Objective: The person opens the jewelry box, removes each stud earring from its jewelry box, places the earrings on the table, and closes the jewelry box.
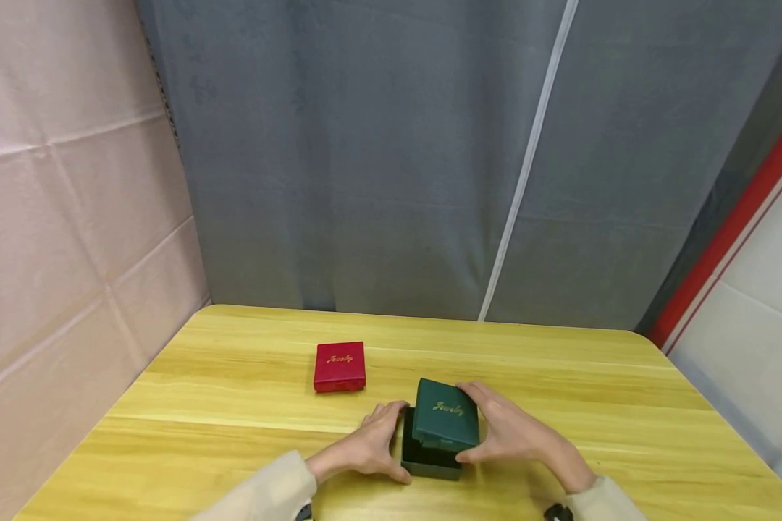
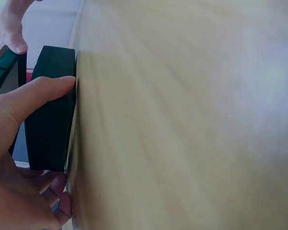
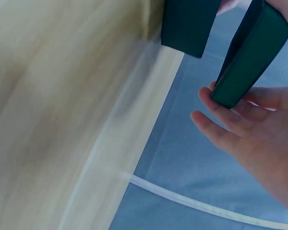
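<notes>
A dark green jewelry box stands on the table in two parts. Its base (image 1: 433, 470) is held by my left hand (image 1: 374, 445), with the thumb along the near side and the fingers at the far side. My right hand (image 1: 511, 430) grips the green lid (image 1: 446, 416), lettered "Jewelry" in gold, between thumb and fingers. The lid is tilted and raised above the base, shifted toward the right, so the dark inside shows in the head view. In the right wrist view a gap separates the lid (image 3: 254, 57) from the base (image 3: 187, 28).
A closed red jewelry box (image 1: 339, 367) lies farther back on the wooden table (image 1: 202, 412), left of the green one. A grey curtain (image 1: 365, 181) hangs behind the table, and a pale cloth wall (image 1: 72, 217) rises on the left.
</notes>
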A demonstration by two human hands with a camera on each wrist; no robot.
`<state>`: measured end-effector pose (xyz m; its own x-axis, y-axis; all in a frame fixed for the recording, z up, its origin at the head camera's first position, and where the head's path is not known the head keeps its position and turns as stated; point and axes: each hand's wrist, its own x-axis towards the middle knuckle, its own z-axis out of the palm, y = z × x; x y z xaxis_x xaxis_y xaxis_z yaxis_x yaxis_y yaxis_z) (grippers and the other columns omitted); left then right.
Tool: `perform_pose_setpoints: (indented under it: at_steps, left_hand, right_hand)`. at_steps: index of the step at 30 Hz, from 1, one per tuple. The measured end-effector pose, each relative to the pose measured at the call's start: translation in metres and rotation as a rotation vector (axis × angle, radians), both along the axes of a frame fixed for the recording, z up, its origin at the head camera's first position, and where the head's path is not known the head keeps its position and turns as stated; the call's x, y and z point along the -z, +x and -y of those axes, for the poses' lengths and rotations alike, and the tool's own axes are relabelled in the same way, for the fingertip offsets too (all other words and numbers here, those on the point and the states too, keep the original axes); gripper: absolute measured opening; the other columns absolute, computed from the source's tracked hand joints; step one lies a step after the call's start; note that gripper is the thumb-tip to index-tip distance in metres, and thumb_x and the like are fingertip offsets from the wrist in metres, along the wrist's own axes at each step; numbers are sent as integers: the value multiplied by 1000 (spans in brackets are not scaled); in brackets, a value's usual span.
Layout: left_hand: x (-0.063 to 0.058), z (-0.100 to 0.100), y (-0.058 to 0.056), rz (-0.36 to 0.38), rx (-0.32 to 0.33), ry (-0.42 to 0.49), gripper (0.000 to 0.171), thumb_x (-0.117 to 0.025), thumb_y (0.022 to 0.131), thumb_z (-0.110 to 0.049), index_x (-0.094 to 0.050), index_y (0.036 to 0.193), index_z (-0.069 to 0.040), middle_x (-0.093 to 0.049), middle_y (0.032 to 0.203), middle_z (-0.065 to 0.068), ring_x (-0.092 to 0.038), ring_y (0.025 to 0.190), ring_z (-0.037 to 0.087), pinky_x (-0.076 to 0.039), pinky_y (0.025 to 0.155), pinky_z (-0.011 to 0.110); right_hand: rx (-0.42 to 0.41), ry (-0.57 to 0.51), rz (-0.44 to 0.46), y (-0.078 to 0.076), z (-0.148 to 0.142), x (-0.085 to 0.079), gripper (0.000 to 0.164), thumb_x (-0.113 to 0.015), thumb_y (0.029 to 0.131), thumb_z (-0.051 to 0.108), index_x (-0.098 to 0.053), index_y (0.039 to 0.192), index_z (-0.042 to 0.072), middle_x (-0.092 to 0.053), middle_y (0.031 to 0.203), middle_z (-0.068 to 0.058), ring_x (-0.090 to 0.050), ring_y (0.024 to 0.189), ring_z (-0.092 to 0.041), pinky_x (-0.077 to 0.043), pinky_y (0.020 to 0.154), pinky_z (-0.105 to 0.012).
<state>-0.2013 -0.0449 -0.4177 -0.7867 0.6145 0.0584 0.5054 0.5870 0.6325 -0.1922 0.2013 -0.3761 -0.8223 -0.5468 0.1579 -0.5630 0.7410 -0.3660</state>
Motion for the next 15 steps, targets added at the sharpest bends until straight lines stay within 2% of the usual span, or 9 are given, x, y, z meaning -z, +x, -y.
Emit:
perform_pose_setpoints:
  at_steps: [5,15]
  left_hand:
    - [-2,-1,1,14,-11,-15,99,-83,54,-27,-29,132,1,-41,126,12,-36,112,21,-31,97,40]
    - [-3,1,0,15,3,-29,99,-83,53,-25,-29,133,0,-43,122,10,-37,109,17,-34,96,37]
  right_hand:
    - [42,-13,-16,-2,-8,-3,94,-75,60,49,-35,131,2,-46,121,-12,-49,101,-21,-44,83,-43]
    - [90,-42,-68,-16,-27,-5,91,-75,62,44,-36,128,-4,-47,113,-11,-49,94,-20,-45,78,-41]
